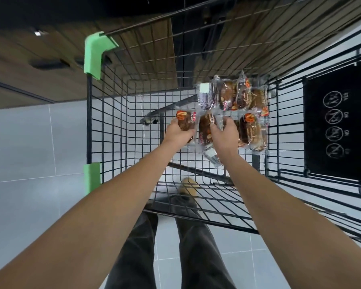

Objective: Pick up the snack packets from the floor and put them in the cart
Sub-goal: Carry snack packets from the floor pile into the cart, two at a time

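Observation:
Both my arms reach down into a black wire cart (121, 130). My left hand (176, 133) grips a clear snack packet (186, 120) with brown cake and a red-orange logo, low over the cart floor. My right hand (225, 133) lies over another brown snack packet (205, 129), thumb and fingers spread on it; whether it grips is unclear. Several more snack packets (233, 94) lie in a cluster on the cart floor just beyond, and one packet (251, 130) sits right of my right hand. A further packet (213, 157) pokes out under my right wrist.
The cart has green corner guards (96, 53) on its left rim and a black child-seat flap (340, 122) with white pictograms at the right. My dark trousers and a tan shoe (189, 187) show through the mesh. Grey floor tiles lie left, wood panelling behind.

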`<action>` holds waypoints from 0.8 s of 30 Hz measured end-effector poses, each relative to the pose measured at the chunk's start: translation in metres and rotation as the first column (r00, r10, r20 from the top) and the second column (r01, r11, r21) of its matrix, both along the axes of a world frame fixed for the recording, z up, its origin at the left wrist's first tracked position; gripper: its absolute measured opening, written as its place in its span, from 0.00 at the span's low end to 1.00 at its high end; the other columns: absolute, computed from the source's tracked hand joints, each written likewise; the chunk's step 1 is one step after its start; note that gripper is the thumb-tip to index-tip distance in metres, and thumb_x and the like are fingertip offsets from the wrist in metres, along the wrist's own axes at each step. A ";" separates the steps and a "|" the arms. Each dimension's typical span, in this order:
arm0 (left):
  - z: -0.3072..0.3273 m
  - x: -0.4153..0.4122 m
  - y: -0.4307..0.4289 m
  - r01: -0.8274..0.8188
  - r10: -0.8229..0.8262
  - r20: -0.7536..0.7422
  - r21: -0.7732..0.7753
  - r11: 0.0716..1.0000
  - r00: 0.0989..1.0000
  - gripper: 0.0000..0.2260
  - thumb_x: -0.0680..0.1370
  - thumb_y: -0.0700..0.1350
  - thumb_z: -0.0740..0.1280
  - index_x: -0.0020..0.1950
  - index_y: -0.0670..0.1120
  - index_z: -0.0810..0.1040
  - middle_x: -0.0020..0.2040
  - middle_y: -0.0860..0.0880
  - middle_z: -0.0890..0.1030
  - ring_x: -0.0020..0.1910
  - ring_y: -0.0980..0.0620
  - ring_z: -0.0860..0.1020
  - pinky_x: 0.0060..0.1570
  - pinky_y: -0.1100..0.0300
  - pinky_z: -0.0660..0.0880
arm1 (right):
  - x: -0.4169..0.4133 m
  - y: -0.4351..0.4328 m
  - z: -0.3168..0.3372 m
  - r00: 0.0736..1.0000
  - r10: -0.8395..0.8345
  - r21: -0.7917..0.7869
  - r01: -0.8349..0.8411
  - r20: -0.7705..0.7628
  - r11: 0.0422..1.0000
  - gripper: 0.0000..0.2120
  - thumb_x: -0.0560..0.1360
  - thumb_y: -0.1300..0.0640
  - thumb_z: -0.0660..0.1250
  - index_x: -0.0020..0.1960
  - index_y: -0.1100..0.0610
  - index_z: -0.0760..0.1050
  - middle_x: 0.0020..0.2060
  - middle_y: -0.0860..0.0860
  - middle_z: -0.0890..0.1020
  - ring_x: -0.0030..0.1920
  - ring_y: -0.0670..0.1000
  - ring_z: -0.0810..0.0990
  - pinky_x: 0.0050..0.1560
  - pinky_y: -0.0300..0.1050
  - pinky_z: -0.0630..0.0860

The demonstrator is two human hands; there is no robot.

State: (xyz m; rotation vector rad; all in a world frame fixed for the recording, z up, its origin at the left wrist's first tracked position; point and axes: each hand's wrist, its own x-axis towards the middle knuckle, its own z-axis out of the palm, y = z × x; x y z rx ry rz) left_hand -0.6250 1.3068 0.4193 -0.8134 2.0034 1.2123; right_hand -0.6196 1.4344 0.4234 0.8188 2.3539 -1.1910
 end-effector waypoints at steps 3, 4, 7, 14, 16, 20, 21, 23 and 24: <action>0.016 0.006 -0.003 -0.013 0.009 -0.082 -0.047 0.999 0.997 0.15 0.76 0.40 0.67 0.62 0.46 0.71 0.50 0.51 0.77 0.45 0.55 0.76 0.40 0.68 0.69 | 0.004 -0.004 0.015 0.999 0.032 -0.029 -0.032 -0.018 0.999 0.19 0.77 0.56 0.65 0.67 0.58 0.69 0.59 0.53 0.77 0.56 0.54 0.78 0.58 0.55 0.77; 0.021 0.007 -0.005 -0.039 0.031 -0.117 -0.067 0.997 0.993 0.15 0.76 0.39 0.66 0.62 0.45 0.72 0.50 0.52 0.76 0.47 0.55 0.76 0.43 0.67 0.69 | 0.006 -0.006 0.022 0.998 0.054 -0.036 -0.055 -0.029 0.998 0.20 0.77 0.56 0.65 0.67 0.58 0.69 0.59 0.52 0.77 0.57 0.54 0.78 0.59 0.55 0.77; 0.045 0.013 -0.015 -0.084 0.063 -0.218 -0.088 0.993 0.974 0.17 0.76 0.38 0.66 0.64 0.42 0.70 0.54 0.51 0.75 0.53 0.53 0.74 0.53 0.60 0.72 | 0.011 -0.013 0.046 0.993 0.105 -0.083 -0.109 -0.048 0.991 0.17 0.78 0.58 0.65 0.65 0.59 0.70 0.51 0.45 0.76 0.54 0.51 0.77 0.60 0.48 0.75; 0.115 0.048 -0.075 -0.165 0.123 -0.384 -0.080 0.983 0.915 0.27 0.77 0.41 0.66 0.75 0.45 0.61 0.72 0.48 0.67 0.71 0.50 0.67 0.70 0.52 0.65 | 0.023 -0.069 0.111 0.962 0.243 -0.168 -0.262 -0.128 0.950 0.15 0.79 0.58 0.65 0.64 0.59 0.69 0.52 0.49 0.76 0.46 0.45 0.78 0.40 0.27 0.71; 0.128 0.061 -0.100 -0.207 0.152 -0.417 -0.089 0.974 0.896 0.27 0.76 0.40 0.67 0.74 0.44 0.63 0.72 0.46 0.68 0.71 0.49 0.67 0.70 0.53 0.65 | 0.029 -0.095 0.127 0.940 0.309 -0.165 -0.332 -0.147 0.929 0.19 0.78 0.56 0.65 0.67 0.59 0.68 0.55 0.50 0.77 0.50 0.45 0.76 0.48 0.32 0.69; 0.150 0.095 -0.153 -0.302 0.202 -0.438 -0.171 0.938 0.876 0.24 0.76 0.42 0.67 0.71 0.43 0.66 0.68 0.44 0.69 0.67 0.46 0.69 0.66 0.53 0.67 | 0.041 -0.154 0.155 0.866 0.467 -0.190 -0.496 -0.177 0.847 0.22 0.78 0.55 0.66 0.69 0.59 0.67 0.56 0.51 0.77 0.52 0.45 0.74 0.54 0.36 0.68; 0.155 0.105 -0.166 -0.332 0.227 -0.440 -0.177 0.927 0.869 0.26 0.76 0.43 0.67 0.72 0.43 0.64 0.69 0.43 0.68 0.68 0.45 0.68 0.67 0.53 0.65 | 0.045 -0.170 0.161 0.842 0.507 -0.182 -0.536 -0.184 0.824 0.22 0.78 0.54 0.66 0.69 0.59 0.67 0.55 0.51 0.77 0.52 0.45 0.74 0.53 0.37 0.68; 0.163 0.124 -0.194 -0.411 0.307 -0.446 -0.157 0.898 0.841 0.27 0.76 0.42 0.67 0.73 0.41 0.62 0.71 0.43 0.66 0.69 0.45 0.67 0.68 0.54 0.64 | 0.054 -0.202 0.174 0.795 0.573 -0.167 -0.603 -0.197 0.780 0.21 0.78 0.55 0.66 0.69 0.59 0.67 0.54 0.52 0.78 0.51 0.46 0.74 0.52 0.38 0.69; 0.168 0.135 -0.209 -0.456 0.351 -0.449 -0.147 0.878 0.822 0.27 0.76 0.42 0.67 0.73 0.40 0.62 0.71 0.42 0.66 0.69 0.45 0.67 0.68 0.54 0.64 | 0.059 -0.220 0.180 0.772 0.602 -0.165 -0.633 -0.204 0.756 0.21 0.78 0.56 0.65 0.68 0.59 0.68 0.53 0.53 0.78 0.50 0.47 0.75 0.52 0.40 0.70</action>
